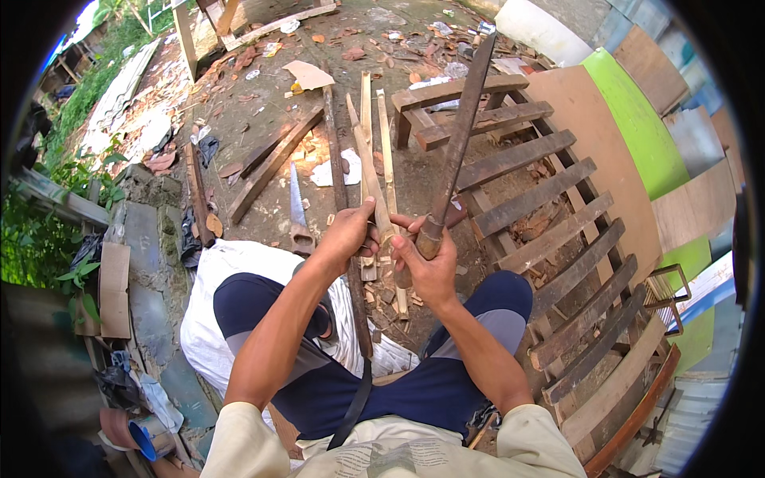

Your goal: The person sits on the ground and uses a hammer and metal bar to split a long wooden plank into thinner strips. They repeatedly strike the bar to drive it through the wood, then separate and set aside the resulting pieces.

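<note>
My left hand (pixel 351 237) is closed on a pale, tapering wooden stick (pixel 368 163), its pointed end aimed away from me. In my right hand (pixel 430 263) is a machete (pixel 464 119), held by its wooden handle near the blade's base. The long dark blade rises up and away, apart from the stick. Fingers of my right hand reach close to the stick's lower part; whether they touch it I cannot tell. Below my hands, split bamboo strips (pixel 388 159) lie on the ground. Beside my left forearm lies a handsaw (pixel 297 199) with a wooden handle.
A slatted wooden pallet (pixel 558 263) takes up the right side. A long dark pole (pixel 337 151) runs between my legs. Loose timber (pixel 275 163) lies ahead to the left. White sacking (pixel 213 299) lies around my left knee, near a low block wall (pixel 147 263). Chips and dry leaves litter the ground.
</note>
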`<state>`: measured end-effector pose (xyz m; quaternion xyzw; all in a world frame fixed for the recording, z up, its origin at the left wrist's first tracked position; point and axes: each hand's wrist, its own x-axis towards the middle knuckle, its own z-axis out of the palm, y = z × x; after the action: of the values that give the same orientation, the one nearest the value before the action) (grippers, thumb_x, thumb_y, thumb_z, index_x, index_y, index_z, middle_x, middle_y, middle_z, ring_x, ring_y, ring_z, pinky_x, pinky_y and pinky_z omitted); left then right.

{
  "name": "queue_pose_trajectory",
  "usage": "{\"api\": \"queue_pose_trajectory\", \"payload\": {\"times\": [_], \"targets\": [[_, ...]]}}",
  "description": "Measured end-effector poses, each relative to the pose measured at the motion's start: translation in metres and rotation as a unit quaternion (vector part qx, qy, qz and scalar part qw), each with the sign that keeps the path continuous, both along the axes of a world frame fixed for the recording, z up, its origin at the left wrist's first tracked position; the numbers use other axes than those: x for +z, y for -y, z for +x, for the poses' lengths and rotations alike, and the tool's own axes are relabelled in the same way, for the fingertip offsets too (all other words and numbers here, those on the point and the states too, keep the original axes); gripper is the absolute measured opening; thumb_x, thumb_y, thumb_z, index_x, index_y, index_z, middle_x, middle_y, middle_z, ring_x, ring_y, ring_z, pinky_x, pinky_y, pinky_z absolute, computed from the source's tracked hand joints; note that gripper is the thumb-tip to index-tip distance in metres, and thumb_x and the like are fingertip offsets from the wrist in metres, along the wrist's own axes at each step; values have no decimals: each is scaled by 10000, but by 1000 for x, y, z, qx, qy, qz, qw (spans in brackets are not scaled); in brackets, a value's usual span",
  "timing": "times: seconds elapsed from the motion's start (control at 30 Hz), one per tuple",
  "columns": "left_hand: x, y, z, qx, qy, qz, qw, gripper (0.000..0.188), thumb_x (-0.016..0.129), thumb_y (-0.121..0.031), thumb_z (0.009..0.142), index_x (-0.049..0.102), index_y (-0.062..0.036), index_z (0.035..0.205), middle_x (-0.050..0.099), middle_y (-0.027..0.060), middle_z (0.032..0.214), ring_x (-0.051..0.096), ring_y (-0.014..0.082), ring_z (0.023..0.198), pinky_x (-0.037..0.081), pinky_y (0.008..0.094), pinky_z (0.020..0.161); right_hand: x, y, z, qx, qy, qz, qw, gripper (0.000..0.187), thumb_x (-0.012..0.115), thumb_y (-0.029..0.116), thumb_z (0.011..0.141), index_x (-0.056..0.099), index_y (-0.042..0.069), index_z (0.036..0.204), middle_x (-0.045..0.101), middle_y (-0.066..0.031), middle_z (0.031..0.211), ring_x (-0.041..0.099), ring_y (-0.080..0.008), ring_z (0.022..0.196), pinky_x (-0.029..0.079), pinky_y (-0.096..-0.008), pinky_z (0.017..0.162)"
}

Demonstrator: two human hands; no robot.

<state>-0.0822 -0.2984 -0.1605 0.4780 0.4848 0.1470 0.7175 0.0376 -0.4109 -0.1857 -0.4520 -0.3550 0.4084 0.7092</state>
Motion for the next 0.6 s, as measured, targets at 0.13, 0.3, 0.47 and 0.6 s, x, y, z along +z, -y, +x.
{"api": "queue_pose_trajectory", "payload": {"times": [0.13,0.3,0.47,0.6], "targets": [[0,2,3,9,9,-3,1000,469,439,-442,1027,640,-25,954,623,35,764,579,110,601,473,248,531,0,2,0,3,-6,-4,1000,237,670,47,920,482,32,1065,622,-257,1182,612,-103,651,498,-224,544],[-2,3,7,35,67,-31,997,396,523,-428,995,633,-54,1058,656,23,863,597,100,702,480,244,583,2,4,3,-3,-19,-10,1000,206,644,61,939,485,29,1067,619,-266,1193,619,-114,659,499,-229,543],[1,2,7,60,116,-39,991,311,617,-359,956,612,-71,1072,671,20,899,609,99,746,492,244,620,3,6,7,-17,-13,-9,1000,197,640,75,944,497,25,1072,623,-266,1187,621,-120,661,503,-240,539],[4,0,4,75,172,-25,982,290,647,-339,938,613,-78,1059,673,13,896,622,93,743,515,244,632,6,6,10,-33,7,-17,999,191,640,100,951,514,19,1070,647,-217,1113,620,-127,660,508,-253,539]]}}
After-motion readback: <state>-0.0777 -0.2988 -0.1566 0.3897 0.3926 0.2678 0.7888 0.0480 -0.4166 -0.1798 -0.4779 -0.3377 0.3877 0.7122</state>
